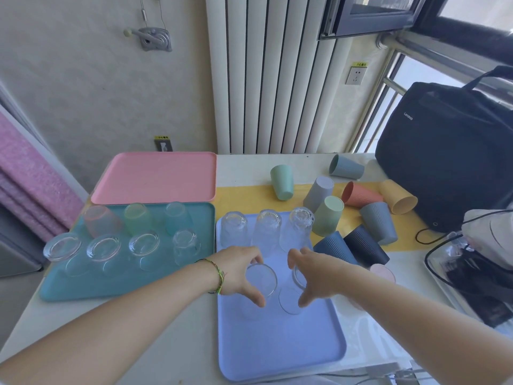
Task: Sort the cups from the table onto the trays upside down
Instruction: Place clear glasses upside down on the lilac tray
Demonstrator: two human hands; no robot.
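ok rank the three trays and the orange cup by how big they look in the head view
1. blue tray
2. teal tray
3. pink tray
4. orange cup
The tray order follows nearness to the camera, so their true sizes may match. The cup is clearly the smallest.

Three trays (pixel 155 176): pink, teal, blue. Twelve glass cups (pixel 104 247) stand on them. Ten plastic cups (pixel 281 182) sit far right.

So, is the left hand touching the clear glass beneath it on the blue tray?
Touching. The head view shows the left hand with thumb and fingers curled around the upturned clear glass standing on the blue tray.
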